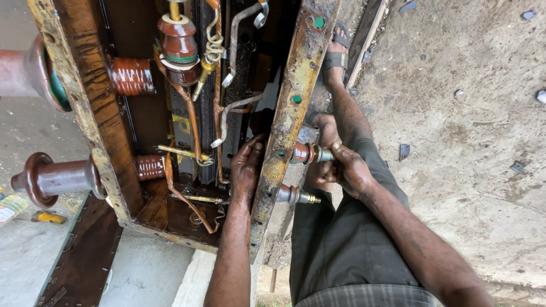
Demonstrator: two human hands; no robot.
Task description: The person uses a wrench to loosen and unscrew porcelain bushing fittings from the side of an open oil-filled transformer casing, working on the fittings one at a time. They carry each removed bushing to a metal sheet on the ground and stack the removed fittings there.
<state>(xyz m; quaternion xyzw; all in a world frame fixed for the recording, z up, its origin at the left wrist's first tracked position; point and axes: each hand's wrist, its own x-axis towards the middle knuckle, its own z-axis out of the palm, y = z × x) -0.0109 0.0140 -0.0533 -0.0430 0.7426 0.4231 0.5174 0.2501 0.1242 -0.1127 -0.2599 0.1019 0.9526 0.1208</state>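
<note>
Far left edge: a flat package [10, 208] with a yellow, green and white wrapper lies on the concrete floor [472, 113]; a small yellow tool [49, 216] sits just beside it. I copy no print.

Left wall of the rusted metal tank [79, 113]: two large brown porcelain bushings, the upper bushing [25, 71] with a green band at its base, the lower bushing [48, 178] sticking out towards the floor.

Inside the tank: ribbed brown insulators [132, 75], copper leads [190, 122] and grey straps [236, 105], all oil-stained.

My left hand [245, 166] reaches into the tank, fingers pressed against the inner face of the right flange [291, 108]. I cannot tell whether it grips anything; the fingertips are hidden.

Two green dots [318, 22] mark the right flange, one near the top and one lower down.

Outside that flange: a small brown bushing with a metal stud [310, 153] pokes through. My right hand [348, 169] is clenched around the stud's outer end. A second small bushing [296, 196] sits just below, untouched.

A sandalled foot [336, 51] rests on the floor above.
</note>
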